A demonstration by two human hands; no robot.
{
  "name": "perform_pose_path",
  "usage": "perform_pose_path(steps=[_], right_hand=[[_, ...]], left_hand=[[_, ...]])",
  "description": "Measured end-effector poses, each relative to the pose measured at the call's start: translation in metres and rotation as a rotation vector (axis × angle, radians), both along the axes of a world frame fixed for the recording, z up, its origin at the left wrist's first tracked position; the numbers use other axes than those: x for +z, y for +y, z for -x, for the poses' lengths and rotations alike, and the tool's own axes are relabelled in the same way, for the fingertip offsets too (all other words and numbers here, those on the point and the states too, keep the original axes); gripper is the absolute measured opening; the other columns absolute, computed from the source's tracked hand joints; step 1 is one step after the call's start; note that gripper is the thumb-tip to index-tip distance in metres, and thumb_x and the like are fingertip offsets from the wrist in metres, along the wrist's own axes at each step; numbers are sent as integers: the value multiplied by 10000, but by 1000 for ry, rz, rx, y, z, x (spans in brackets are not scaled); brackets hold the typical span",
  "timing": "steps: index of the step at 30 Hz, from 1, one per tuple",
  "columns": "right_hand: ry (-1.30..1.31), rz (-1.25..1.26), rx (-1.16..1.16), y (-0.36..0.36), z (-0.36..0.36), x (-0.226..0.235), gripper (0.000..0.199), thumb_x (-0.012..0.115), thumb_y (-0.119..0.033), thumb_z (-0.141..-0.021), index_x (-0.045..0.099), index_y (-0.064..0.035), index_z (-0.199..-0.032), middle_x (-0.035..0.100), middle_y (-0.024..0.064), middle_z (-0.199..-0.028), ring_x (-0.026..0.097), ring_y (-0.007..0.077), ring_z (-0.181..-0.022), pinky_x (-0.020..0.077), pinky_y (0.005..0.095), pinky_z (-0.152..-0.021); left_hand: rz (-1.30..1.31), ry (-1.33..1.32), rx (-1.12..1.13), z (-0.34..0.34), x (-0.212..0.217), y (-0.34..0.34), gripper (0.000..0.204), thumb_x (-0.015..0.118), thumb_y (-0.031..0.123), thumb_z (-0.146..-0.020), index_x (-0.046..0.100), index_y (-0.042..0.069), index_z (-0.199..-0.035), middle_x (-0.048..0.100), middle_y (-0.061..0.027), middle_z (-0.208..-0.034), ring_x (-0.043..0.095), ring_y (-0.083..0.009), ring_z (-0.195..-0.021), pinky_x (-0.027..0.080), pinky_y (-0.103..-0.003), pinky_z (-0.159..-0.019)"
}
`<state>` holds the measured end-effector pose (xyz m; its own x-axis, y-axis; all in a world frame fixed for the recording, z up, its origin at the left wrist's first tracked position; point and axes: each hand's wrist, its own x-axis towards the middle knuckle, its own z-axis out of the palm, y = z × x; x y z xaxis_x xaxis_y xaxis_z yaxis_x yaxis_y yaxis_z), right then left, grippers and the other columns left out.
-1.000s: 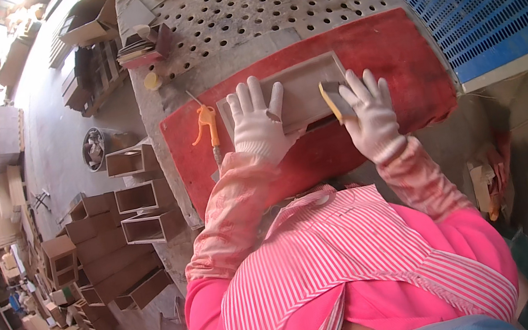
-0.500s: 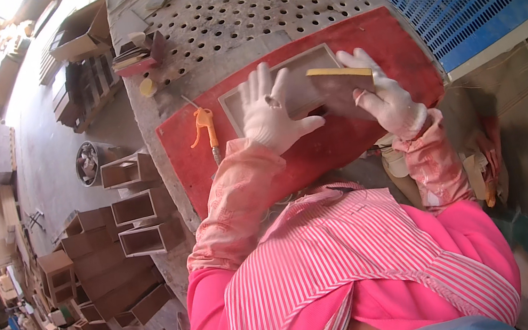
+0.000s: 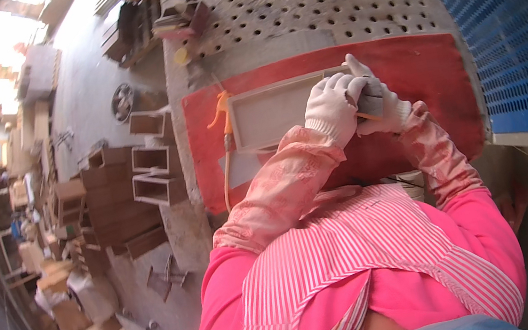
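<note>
A shallow rectangular wooden frame (image 3: 233,122), greyish and box-like, lies on the red mat. Over its right end my two gloved hands are close together. A dark grey sanding pad (image 3: 371,101) with a pale yellowish edge is held in my right hand (image 3: 392,108), whose fingers are partly hidden behind it. The fingers of my left hand (image 3: 332,109) are bent and closed against the pad's left side. Both hands wear white knit gloves. An orange air blow gun (image 3: 225,112) with a hose lies just left of the frame.
The red mat (image 3: 434,85) covers the near part of a worktable with a perforated top (image 3: 292,1). A small open box (image 3: 192,18) stands at its far left. Blue slatted panels (image 3: 512,50) are on the right. Brown open boxes (image 3: 151,158) stand on the left.
My left hand has moved from spread flat over the frame to closed against the pad. My right hand has turned the pad more upright. The whole view has shifted.
</note>
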<state>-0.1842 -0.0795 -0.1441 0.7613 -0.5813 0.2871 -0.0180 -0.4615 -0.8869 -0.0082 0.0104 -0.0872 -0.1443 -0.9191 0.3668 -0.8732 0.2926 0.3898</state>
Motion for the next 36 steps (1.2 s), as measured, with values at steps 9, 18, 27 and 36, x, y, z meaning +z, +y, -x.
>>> perform_pose_path(steps=[9, 18, 27, 36], right_hand=[[141, 17, -100, 17, -8, 17, 1379, 907, -146, -562, 176, -141, -1732, 342, 215, -1684, 370, 408, -1560, 361, 435, -1269], [23, 50, -124, 20, -17, -2, 1364, 918, -154, -569, 200, -142, -1728, 360, 202, -1675, 388, 386, -1553, 349, 427, -1276], [87, 61, -130, 30, -13, 13, 1334, 903, -99, -574, 222, -129, -1721, 382, 190, -1670, 418, 389, -1534, 367, 429, -1265], [51, 24, -134, 24, -19, -7, 1385, 973, -142, -577, 200, -143, -1726, 320, 213, -1699, 345, 382, -1578, 336, 431, -1281]], left_hand=[[-553, -381, 395, -155, 29, 50, 144, 758, 225, -859, 721, 134, -964, 740, -56, -1040, 715, -275, -1000, 571, -427, -897], [-259, 170, 125, -3, 10, 84, 522, 759, 171, -888, 603, 47, -1370, 619, -193, -1421, 584, -406, -1353, 466, -503, -1166], [-163, -468, 532, -120, 38, 106, 495, 633, 287, -1037, 578, 148, -1510, 562, -143, -1564, 522, -370, -1451, 397, -540, -1224], [108, -159, 30, -11, -33, 75, 431, 668, 210, -928, 645, 99, -1344, 630, -143, -1345, 603, -361, -1278, 466, -527, -1131]])
